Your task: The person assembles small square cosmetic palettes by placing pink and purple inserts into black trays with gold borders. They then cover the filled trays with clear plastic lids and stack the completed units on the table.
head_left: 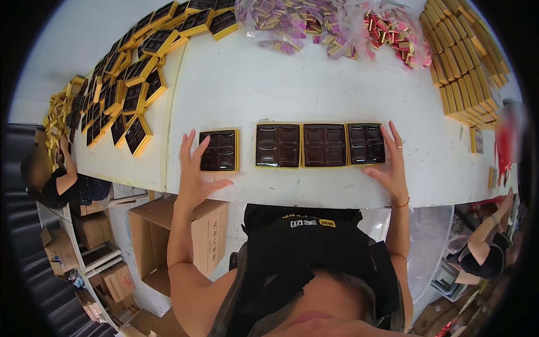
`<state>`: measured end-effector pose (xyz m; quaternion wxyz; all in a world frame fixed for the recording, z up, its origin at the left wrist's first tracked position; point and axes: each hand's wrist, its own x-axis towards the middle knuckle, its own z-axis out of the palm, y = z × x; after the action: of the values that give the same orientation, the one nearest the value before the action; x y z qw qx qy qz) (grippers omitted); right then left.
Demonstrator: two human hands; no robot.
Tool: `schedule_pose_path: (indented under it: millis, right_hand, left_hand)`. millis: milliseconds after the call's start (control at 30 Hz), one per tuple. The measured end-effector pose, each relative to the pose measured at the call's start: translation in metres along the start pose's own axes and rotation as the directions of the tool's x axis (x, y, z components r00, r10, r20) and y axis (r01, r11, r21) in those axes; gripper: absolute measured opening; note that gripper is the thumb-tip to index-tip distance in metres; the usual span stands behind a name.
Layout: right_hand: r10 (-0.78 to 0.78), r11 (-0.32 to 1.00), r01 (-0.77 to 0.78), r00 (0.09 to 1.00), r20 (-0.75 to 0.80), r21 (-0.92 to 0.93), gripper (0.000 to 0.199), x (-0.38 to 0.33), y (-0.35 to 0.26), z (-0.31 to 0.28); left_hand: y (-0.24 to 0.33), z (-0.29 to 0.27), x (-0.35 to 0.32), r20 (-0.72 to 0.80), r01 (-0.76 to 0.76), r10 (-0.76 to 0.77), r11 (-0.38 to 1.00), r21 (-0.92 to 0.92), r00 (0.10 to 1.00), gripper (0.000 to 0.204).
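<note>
Four-section gold-edged boxes with dark brown moulded trays inside stand on the white table in front of me. One gold box (219, 150) sits apart on the left. To its right, three more form a row: a left one (278, 146), a middle one (324, 145) and a right one (366, 144). My left hand (195, 171) is at the left side of the separate box, fingers spread, thumb below its near edge. My right hand (393, 163) is open at the row's right end, fingers along the last box's side and thumb near its lower corner.
Many similar boxes (135, 98) lie piled on the left. Clear bags of purple-and-gold pieces (292, 25) and red-and-gold pieces (393, 36) lie at the back. Stacked gold boxes (466, 90) stand right. An open carton (208, 241) is below the table's edge. People work at both sides.
</note>
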<state>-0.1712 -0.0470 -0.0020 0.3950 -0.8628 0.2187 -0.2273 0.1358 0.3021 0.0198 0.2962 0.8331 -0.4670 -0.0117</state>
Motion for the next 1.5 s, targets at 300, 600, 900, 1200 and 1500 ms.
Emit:
schedule_pose_path:
  millis: [300,600,900,1200,1500]
  right_hand:
    - [0.050,0.913,-0.022,0.997,0.058,-0.406,0.092,-0.006,-0.019,0.005]
    - [-0.385,0.923,0.385,0.923,-0.003,0.003,0.034,0.176,-0.006,0.032]
    - [-0.059,0.735,0.060,0.998,0.025,-0.675,0.017,0.324,0.043,0.092]
    - [0.102,0.870,-0.126,0.992,-0.076,-0.476,0.030,0.316,0.054,0.079]
    - [0.119,0.923,-0.176,0.977,-0.179,-0.343,0.018,0.319,0.059,0.099]
  left_hand:
    - [0.041,0.074,0.054,0.185,-0.100,0.103,0.995,-0.026,0.977,0.089]
    - [0.057,0.162,0.285,0.025,-0.485,0.490,0.867,-0.118,0.871,0.029]
    - [0.012,0.150,0.354,0.117,-0.018,-0.032,0.914,0.405,0.993,0.046]
    - [0.011,0.167,0.347,-0.003,0.066,-0.066,0.981,0.182,0.998,0.048]
    - [0.042,0.148,0.305,-0.308,-0.349,0.276,0.913,-0.214,0.911,0.048]
